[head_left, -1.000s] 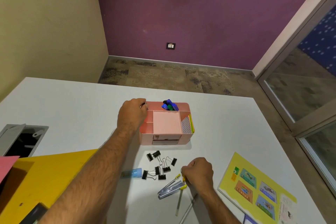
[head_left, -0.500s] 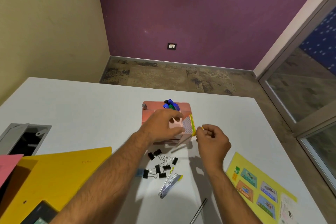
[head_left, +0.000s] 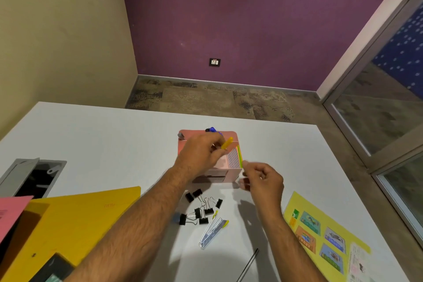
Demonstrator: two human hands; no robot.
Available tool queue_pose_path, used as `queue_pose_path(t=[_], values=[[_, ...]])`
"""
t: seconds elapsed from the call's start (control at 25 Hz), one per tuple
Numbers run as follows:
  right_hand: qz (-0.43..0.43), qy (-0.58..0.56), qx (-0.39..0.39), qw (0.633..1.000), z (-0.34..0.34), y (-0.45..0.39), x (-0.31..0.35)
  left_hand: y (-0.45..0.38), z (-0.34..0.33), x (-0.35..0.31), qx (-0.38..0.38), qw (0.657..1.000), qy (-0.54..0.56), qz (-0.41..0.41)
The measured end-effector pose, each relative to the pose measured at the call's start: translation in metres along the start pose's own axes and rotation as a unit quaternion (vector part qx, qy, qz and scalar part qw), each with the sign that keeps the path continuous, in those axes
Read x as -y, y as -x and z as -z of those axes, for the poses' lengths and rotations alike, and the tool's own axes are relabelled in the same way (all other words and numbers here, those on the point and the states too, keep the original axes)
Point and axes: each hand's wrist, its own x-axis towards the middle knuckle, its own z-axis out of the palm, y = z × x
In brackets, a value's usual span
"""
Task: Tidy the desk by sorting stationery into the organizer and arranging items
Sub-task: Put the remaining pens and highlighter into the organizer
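The pink desk organizer (head_left: 231,175) stands mid-desk with blue markers (head_left: 212,130) in its back slot and patterned and yellow-green notes (head_left: 235,158) in its right slot. My left hand (head_left: 201,154) hovers over the organizer and pinches a short yellow pen (head_left: 227,142), whose end sticks up to the right. My right hand (head_left: 263,178) hangs just right of the organizer's front corner, fingers loosely curled, with nothing visible in them. Several black binder clips (head_left: 201,209) and a clear stapler (head_left: 211,233) lie in front of the organizer.
A yellow folder (head_left: 68,224) and pink paper (head_left: 11,213) cover the near left, beside an open grey cable hatch (head_left: 34,176). A yellow picture sheet (head_left: 320,233) lies at the near right. A thin dark pen (head_left: 249,263) lies near the front edge.
My right hand lifted the yellow pen from beside the stapler up to the organizer. My left hand came from the organizer's back left corner and now holds that pen.
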Motion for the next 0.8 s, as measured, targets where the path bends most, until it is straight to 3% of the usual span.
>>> queue_pose_path(t=[0.08, 0.24, 0.32, 0.4, 0.48, 0.6, 0.68, 0.8], values=[[-0.022, 0.172, 0.039, 0.984, 0.016, -0.001, -0.018, -0.005, 0.009, 0.004, -0.088, 0.995, 0.017, 0.031], [-0.098, 0.465, 0.149, 0.867, 0.043, 0.006, -0.039, -0.015, 0.028, 0.017, -0.208, 0.971, 0.042, 0.111], [-0.181, 0.512, 0.220, 0.810, 0.048, 0.011, -0.040, -0.018, 0.034, 0.024, -0.226, 0.966, 0.029, 0.121], [-0.252, 0.511, 0.261, 0.779, 0.051, 0.011, -0.049, -0.020, 0.036, 0.030, -0.214, 0.965, 0.011, 0.153], [-0.300, 0.482, 0.256, 0.783, 0.052, 0.013, -0.060, -0.022, 0.035, 0.036, -0.195, 0.964, -0.006, 0.183], [-0.340, 0.391, 0.214, 0.828, 0.052, 0.016, -0.072, -0.023, 0.028, 0.047, -0.153, 0.963, -0.031, 0.218], [-0.341, 0.364, 0.207, 0.841, 0.051, 0.014, -0.074, -0.024, 0.022, 0.056, -0.115, 0.964, -0.038, 0.237], [-0.294, 0.413, 0.215, 0.835, 0.041, 0.015, -0.068, -0.023, 0.016, 0.067, -0.053, 0.967, -0.093, 0.231]])
